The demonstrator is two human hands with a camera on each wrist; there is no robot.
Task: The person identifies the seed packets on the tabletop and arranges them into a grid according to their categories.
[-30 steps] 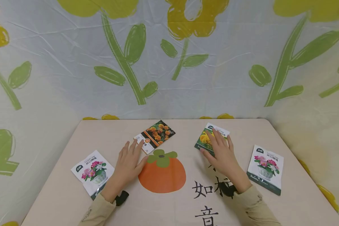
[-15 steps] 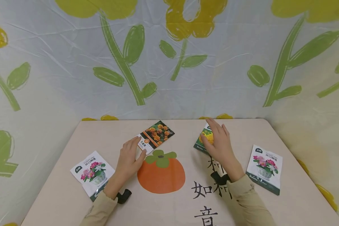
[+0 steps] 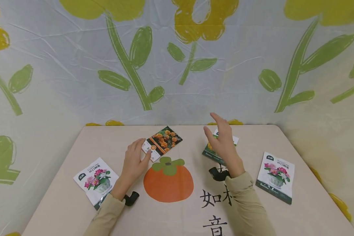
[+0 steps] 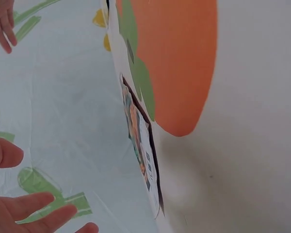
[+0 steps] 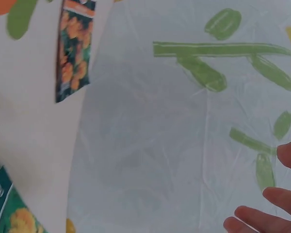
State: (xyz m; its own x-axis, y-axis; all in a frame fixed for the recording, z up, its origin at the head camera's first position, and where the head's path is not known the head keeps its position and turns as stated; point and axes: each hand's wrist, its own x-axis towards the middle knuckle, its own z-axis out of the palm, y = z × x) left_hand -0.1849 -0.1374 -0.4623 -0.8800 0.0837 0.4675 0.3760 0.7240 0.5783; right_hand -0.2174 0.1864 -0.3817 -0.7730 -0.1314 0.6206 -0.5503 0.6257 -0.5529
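Observation:
My left hand point(image 3: 132, 164) hovers at the lower left end of a seed packet with orange flowers point(image 3: 166, 138), overlapping its corner in the head view. In the left wrist view its fingers point(image 4: 34, 206) are spread and hold nothing, with the packet lying flat on the table further right. Raised over a seed packet with yellow flowers point(image 3: 208, 153) is my right hand point(image 3: 225, 144), thumb and fingers apart. The hand hides much of that packet. In the right wrist view the fingertips point(image 5: 276, 199) show against the backdrop, nothing between them.
White seed packets with pink flowers lie on the table at left point(image 3: 95, 178) and right point(image 3: 275, 177). A printed persimmon point(image 3: 168, 185) and black characters point(image 3: 215, 224) mark the tabletop point(image 3: 177, 216). Behind hangs a flower-patterned cloth point(image 3: 230, 88).
My right hand has lifted off the yellow-flower packet, moving up and slightly left, with its fingers spread wider. The left hand has drawn back slightly from the orange-flower packet. The packets have stayed put.

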